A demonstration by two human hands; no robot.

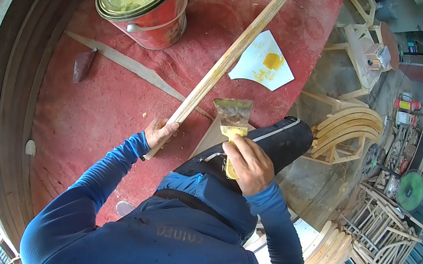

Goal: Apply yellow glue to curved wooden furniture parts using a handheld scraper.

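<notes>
My left hand is closed around the near end of a long wooden strip, which slants away to the upper right. In my right hand is a putty knife with a yellow handle and a wide, smeared metal blade. The blade points away from me, to the right of the strip and apart from it. Beyond the blade lies a white flat piece carrying a dab of yellow paste. Its left edge comes close to the strip or passes beneath it.
A red lidded bucket with a wire handle stands on the red surface at the upper left. Near it are a thin tapered wood piece and a dark red block. Curved wooden parts stand on the right.
</notes>
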